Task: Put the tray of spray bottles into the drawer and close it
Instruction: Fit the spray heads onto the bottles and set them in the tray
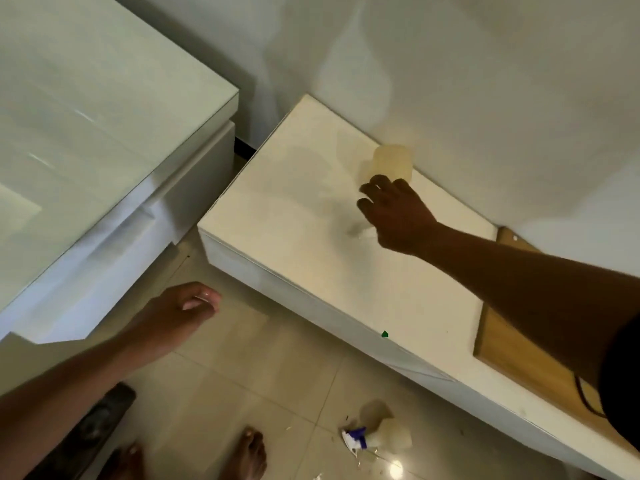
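Over the low white bench (277, 209), the right hand (398, 216) reaches, fingers spread and empty, toward a pale bottle (393, 161) against the wall, the left hand (187, 306) hangs loose, no tray or open drawer shows, so gathering likely comes first, then a firm grasp.

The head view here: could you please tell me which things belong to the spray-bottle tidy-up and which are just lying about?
Belonging to the job:
- spray bottle lying on the floor tiles
- pale bottle on the low white cabinet, just beyond the right hand
- left hand, holding nothing

No tray or open drawer shows.

Just lying about:
- wooden board
- glass-topped unit
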